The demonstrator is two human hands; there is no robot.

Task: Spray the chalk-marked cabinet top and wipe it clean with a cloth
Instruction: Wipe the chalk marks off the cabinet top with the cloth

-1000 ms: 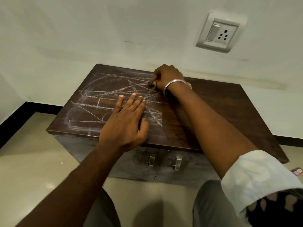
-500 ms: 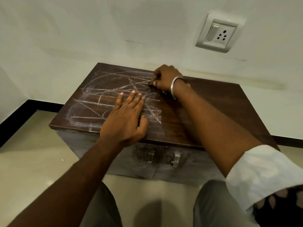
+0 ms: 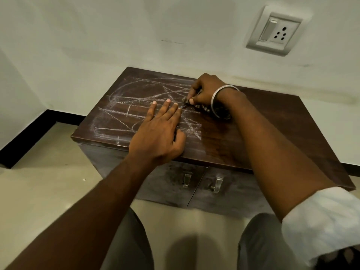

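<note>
Against the wall (image 3: 116,36): cabinet top (image 3: 272,121), left half covered in chalk marks (image 3: 136,98); our left hand (image 3: 159,133) flat on it, fingers straight; our right hand (image 3: 204,90) pinching a chalk stub (image 3: 185,101) onto it.

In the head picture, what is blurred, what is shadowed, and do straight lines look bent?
Head view: dim, greenish light; the left hand and chalk marks are fairly sharp, the near forearm soft; a shadow lies on the floor; wide-angle lens tilts the socket.

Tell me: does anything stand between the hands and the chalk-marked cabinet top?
Nothing visible does. The left hand lies flat on the cabinet top; the right hand presses a chalk piece onto it.
</note>
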